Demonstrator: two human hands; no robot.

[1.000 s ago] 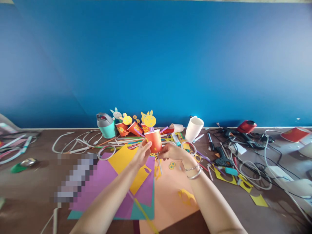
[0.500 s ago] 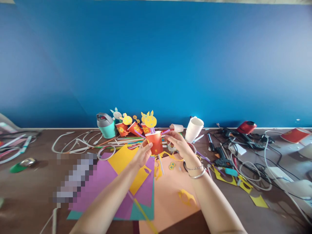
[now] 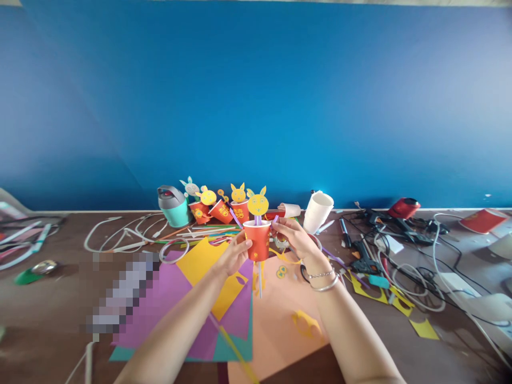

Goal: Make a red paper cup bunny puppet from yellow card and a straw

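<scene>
A red paper cup (image 3: 260, 242) is upright in front of me, and the fingers of my left hand (image 3: 233, 257) are closed around its left side. Above its rim stands a yellow paper rabbit face (image 3: 258, 205) on purple strips. A pale stick (image 3: 260, 280) hangs out below the cup. One purple strip (image 3: 236, 217) slants out at the left of the rim. My right hand (image 3: 294, 236) pinches another purple strip (image 3: 276, 219) at the right of the rim; its fingertips partly hide that strip.
Behind are decorated red cups (image 3: 221, 212), a teal container (image 3: 175, 208) and stacked white cups (image 3: 319, 210). Purple (image 3: 152, 314), yellow and peach paper (image 3: 276, 330) lies below my hands. A glue gun (image 3: 363, 260) and tangled cables (image 3: 416, 277) are at right.
The cup has come slightly right and lower, with the rabbit face moving right along with it. More of the stick shows beneath. Both hands keep their hold.
</scene>
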